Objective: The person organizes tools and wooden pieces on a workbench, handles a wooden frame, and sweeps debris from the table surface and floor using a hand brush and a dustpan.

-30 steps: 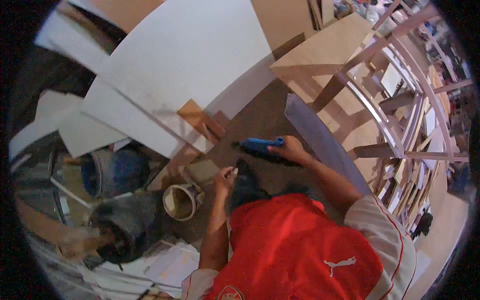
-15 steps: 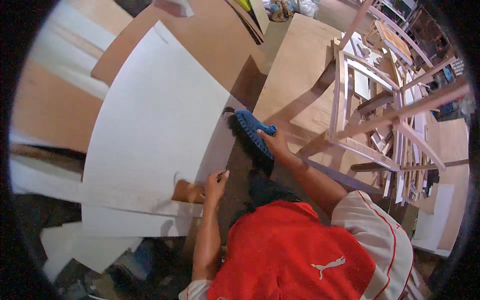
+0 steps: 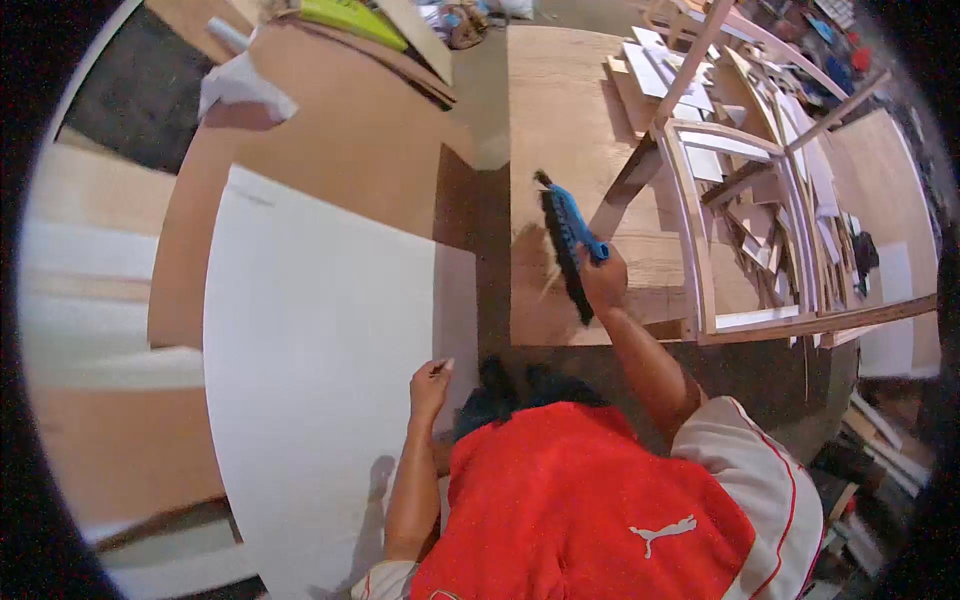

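Observation:
My right hand (image 3: pixel 604 284) grips a brush (image 3: pixel 572 222) by its blue handle. The brush's black bristles face left, above the near-left part of a plywood sheet (image 3: pixel 558 110). My left hand (image 3: pixel 430 390) is closed, thumb and fingers pinched together, over the right edge of a large white board (image 3: pixel 320 320). Whatever those fingers hold, if anything, is too small to make out. The white board lies across a brown board (image 3: pixel 350 130).
A wooden chair frame (image 3: pixel 690 230) stands on the right part of the plywood. Behind it are piled wood offcuts (image 3: pixel 765 235). A crumpled white piece (image 3: pixel 245 92) lies on the brown board, with a yellow-green item (image 3: pixel 352 20) at the back.
The brush has moved in my right hand from the white board's right edge to over the plywood. My view has shifted. My left hand stays pinched near the board's edge.

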`<state>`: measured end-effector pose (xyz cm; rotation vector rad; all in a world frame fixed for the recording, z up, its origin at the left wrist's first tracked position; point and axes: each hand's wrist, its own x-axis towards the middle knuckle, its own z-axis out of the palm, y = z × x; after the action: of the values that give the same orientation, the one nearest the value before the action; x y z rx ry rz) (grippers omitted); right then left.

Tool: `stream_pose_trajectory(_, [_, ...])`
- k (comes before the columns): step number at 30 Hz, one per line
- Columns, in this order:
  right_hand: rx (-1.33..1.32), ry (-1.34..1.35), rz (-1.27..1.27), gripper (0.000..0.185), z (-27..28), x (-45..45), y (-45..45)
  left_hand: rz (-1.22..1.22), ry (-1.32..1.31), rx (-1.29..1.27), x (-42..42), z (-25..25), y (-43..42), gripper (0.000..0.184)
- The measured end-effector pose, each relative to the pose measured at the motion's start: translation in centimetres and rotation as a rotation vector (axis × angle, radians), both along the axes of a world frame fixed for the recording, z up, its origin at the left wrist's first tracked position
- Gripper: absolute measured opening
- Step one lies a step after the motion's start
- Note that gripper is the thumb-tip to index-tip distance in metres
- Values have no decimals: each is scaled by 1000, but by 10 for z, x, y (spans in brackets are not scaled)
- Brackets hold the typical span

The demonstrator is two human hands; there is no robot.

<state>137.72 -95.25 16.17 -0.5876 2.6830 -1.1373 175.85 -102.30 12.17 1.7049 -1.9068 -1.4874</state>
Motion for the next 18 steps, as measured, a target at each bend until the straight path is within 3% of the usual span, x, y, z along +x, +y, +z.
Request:
stream_pose_trajectory(4, [18,262,-48,30,10,-6,2,-165,42,-50,-42,-2,-81,45])
stream_pose_trajectory(10, [483,387,-170,40,-24,-12,0,-476,66,-35,-163,11,-154,41])
stream_pose_trajectory(12, [314,136,-220,42,-50,-17,-12,-570,107,-25,-208,7,-170,39])
stream_pose_trajectory(15, [132,191,-194,46,-94,-11,-53,-728,128,67,-266,-39,-198,39])
stream_pose_trajectory(16, [94,77,-218,47,-82,-19,-77,-746,180,-34,-279,-72,-205,39])
stream_pose_trajectory(18, [9,-155,-262,49,-41,-40,-121,-725,145,-15,-316,-41,-213,39])
